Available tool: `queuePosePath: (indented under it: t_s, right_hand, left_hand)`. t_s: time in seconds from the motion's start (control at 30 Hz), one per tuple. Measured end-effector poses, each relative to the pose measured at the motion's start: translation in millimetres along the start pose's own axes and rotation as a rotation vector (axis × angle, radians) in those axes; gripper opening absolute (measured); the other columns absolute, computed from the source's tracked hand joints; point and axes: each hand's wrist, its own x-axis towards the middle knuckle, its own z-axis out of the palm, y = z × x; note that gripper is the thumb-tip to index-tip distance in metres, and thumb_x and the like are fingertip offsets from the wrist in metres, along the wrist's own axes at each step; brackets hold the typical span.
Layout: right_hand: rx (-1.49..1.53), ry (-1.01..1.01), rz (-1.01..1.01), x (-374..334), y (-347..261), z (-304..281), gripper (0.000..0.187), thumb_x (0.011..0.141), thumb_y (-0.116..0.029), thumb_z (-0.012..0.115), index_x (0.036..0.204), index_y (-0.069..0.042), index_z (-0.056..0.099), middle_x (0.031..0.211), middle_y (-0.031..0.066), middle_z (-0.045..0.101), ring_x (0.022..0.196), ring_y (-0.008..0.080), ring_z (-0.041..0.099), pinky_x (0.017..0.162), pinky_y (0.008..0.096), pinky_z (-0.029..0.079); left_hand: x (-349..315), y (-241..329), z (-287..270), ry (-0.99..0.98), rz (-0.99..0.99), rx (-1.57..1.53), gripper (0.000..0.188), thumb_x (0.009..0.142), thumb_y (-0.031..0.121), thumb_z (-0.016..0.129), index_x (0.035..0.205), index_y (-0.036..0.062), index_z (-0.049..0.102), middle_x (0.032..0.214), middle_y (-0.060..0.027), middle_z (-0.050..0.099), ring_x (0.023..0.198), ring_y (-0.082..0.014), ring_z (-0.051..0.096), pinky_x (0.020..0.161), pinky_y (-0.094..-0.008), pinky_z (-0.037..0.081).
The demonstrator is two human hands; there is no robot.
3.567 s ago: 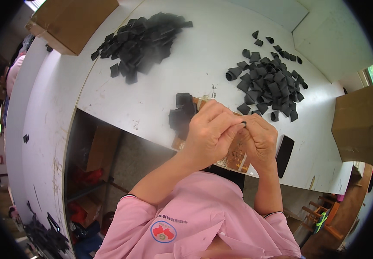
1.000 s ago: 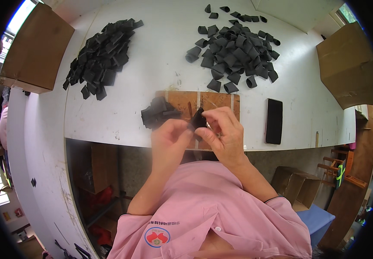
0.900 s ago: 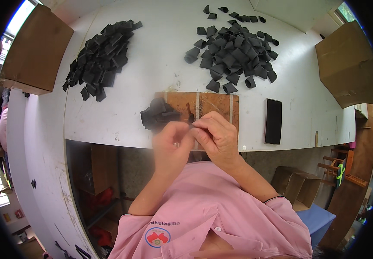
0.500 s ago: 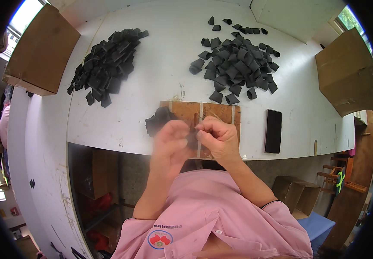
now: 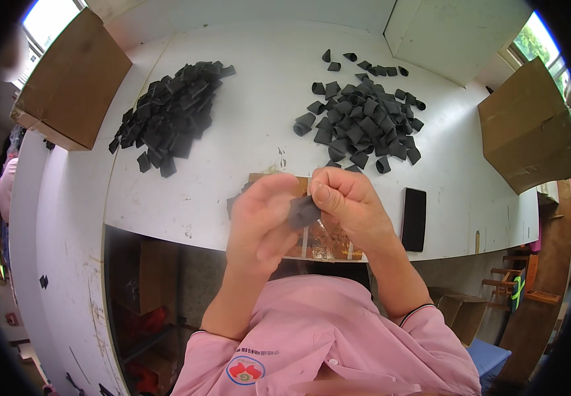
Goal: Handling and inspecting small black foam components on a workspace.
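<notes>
Left hand (image 5: 264, 221) and right hand (image 5: 351, 204) together pinch a small black piece (image 5: 304, 211) just above the tabletop (image 5: 246, 125) edge; it looks light, soft and bendable, best held by its edges.

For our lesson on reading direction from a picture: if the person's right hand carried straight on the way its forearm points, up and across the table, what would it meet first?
Beyond the small black piece it pinches, the right hand would probably meet the right-hand pile of black pieces first; depth is unclear.
</notes>
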Motion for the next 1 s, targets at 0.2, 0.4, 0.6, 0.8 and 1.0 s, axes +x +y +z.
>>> queuePosePath:
  t_s: [0.2,0.4,0.6,0.8,1.0]
  right_hand:
    - [0.092,-0.066,0.123,9.0,42.2,-22.7,0.026,0.09,-0.027,0.048,0.074,-0.007,0.05,0.065,-0.0066,0.042,0.057,0.0023,0.034,0.049,0.0176,0.029]
    - [-0.666,0.228,-0.218,8.3,28.5,-18.4,0.018,0.085,-0.018,0.055,0.083,-0.001,0.052,0.068,0.0027,0.048,0.06,0.0118,0.046,0.053,0.0229,0.037]
    - [-1.018,0.37,-0.615,-14.8,22.4,-4.1,0.035,0.074,-0.029,0.066,0.089,0.0,0.052,0.08,0.0087,0.052,0.064,0.0215,0.053,0.054,0.0297,0.043]
    - [-0.981,0.437,-0.706,-10.7,20.7,2.8,0.043,0.066,-0.03,0.071,0.093,-0.002,0.052,0.079,0.0088,0.052,0.068,0.0224,0.054,0.053,0.0302,0.045]
    - [-1.067,0.387,-0.766,-3.5,27.5,6.9,0.023,0.063,-0.009,0.069,0.081,-0.003,0.056,0.074,0.0058,0.052,0.067,0.0204,0.054,0.05,0.0286,0.045]
  left_hand:
    - [0.7,-21.7,-33.2,0.311,-0.06,0.167,0.024,0.082,0.001,0.049,0.106,-0.0007,0.05,0.069,-0.0032,0.054,0.035,-0.0027,0.03,0.033,-0.0167,0.025]
    - [7.7,-22.2,-23.8,0.275,0.388,1.017,0.033,0.082,0.0,0.052,0.114,-0.0049,0.044,0.084,-0.0093,0.058,0.059,-0.0084,0.05,0.053,-0.0187,0.039]
    - [16.7,-15.4,-16.3,-0.032,0.6,1.382,0.023,0.068,-0.005,0.061,0.088,0.0044,0.062,0.089,-0.0086,0.059,0.078,-0.0198,0.056,0.068,-0.0265,0.045]
    - [11.8,-23.5,-11.7,0.238,0.521,0.902,0.011,0.075,-0.004,0.055,0.085,-0.0016,0.06,0.085,-0.0073,0.06,0.075,-0.0145,0.056,0.067,-0.0255,0.045]
    - [0.2,-22.7,-23.0,0.259,0.44,0.548,0.009,0.083,0.003,0.051,0.087,-0.0019,0.058,0.086,-0.0113,0.058,0.082,-0.0158,0.053,0.076,-0.0271,0.042]
